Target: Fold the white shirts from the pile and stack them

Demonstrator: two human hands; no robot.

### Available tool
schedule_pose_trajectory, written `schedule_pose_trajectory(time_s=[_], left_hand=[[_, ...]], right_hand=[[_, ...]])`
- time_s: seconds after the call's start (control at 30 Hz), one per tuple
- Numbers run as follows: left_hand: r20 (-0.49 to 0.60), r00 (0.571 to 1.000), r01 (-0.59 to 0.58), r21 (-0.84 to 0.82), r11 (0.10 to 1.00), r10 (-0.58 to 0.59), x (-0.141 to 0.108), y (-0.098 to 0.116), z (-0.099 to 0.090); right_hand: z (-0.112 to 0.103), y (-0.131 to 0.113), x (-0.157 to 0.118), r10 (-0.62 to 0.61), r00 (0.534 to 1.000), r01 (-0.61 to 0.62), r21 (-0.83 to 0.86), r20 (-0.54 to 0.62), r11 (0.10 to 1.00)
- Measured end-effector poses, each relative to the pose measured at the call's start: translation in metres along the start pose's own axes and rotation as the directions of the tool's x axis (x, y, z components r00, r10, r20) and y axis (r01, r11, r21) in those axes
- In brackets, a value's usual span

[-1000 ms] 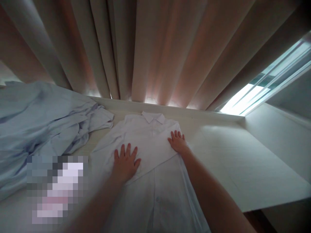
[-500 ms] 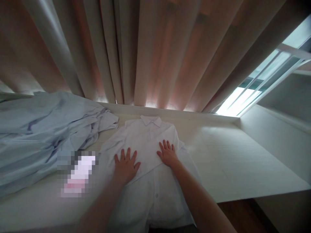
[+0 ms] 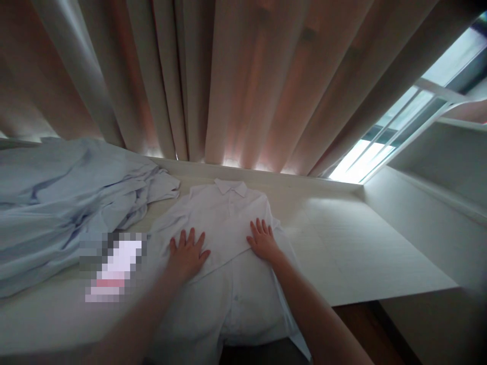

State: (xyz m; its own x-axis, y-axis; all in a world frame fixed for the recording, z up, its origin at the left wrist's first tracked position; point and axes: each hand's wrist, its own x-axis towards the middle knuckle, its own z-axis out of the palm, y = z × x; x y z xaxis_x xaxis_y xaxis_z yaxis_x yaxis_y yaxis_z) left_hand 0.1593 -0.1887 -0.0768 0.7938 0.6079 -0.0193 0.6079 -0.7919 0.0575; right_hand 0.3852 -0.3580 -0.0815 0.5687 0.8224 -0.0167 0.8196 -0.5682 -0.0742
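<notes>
Currently, in the head-worn camera's view, two bare hands are resting palm down on a white shirt [image 3: 228, 223], which is lying front up directly beneath the fingers. The left hand [image 3: 186, 258] is spreading its fingers wide, thumb pointing inward; the right hand [image 3: 264, 243] is fanning its fingers less widely. Both are only touching the cloth, gripping nothing. Between the hands, beyond the fingertips, the collar [image 3: 230, 187] is sitting neatly folded. A slanting edge of cloth is running from below the left thumb up towards the right one.

Left of the left fingers, a rumpled heap of pale garments [image 3: 76, 187] is lying, and nearer, a pixelated patch [image 3: 117, 263] is hiding something. Right of the right fingers, a white surface [image 3: 361, 243] is stretching away; beyond all the fingertips, a pleated curtain [image 3: 247, 91] is hanging.

Compared with one second ago, the right hand is resting lower and further in from the shirt's edge. Compared with half a second ago, the hands are lying slightly wider apart.
</notes>
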Motion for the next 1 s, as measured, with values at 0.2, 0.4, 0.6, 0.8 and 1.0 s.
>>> schedule_pose_trajectory(time_s=[0.2,0.4,0.6,0.8,1.0], left_hand=[[-0.052,0.999,0.009,0.036,0.999,-0.007,-0.018,0.0,0.008],[-0.041,0.999,0.015,0.022,1.0,-0.014,-0.016,0.0,0.009],[-0.046,0.999,-0.025,-0.007,1.0,0.025,-0.036,-0.001,0.002],[-0.097,0.995,-0.038,-0.01,0.999,0.037,-0.071,0.0,-0.003],[-0.096,0.995,-0.023,-0.01,1.0,0.022,-0.093,-0.028,-0.01]], right_hand=[[0.016,0.022,-0.024,0.1,0.995,-0.1,-0.033,0.007,0.994],[0.018,0.022,-0.026,0.119,0.993,-0.119,-0.019,-0.01,0.993],[0.011,0.039,-0.051,0.26,0.958,-0.264,-0.012,-0.122,0.965],[0.002,0.064,-0.087,0.557,0.821,-0.563,-0.009,-0.126,0.827],[-0.003,0.051,-0.1,0.303,0.945,-0.31,-0.042,-0.126,0.95]])
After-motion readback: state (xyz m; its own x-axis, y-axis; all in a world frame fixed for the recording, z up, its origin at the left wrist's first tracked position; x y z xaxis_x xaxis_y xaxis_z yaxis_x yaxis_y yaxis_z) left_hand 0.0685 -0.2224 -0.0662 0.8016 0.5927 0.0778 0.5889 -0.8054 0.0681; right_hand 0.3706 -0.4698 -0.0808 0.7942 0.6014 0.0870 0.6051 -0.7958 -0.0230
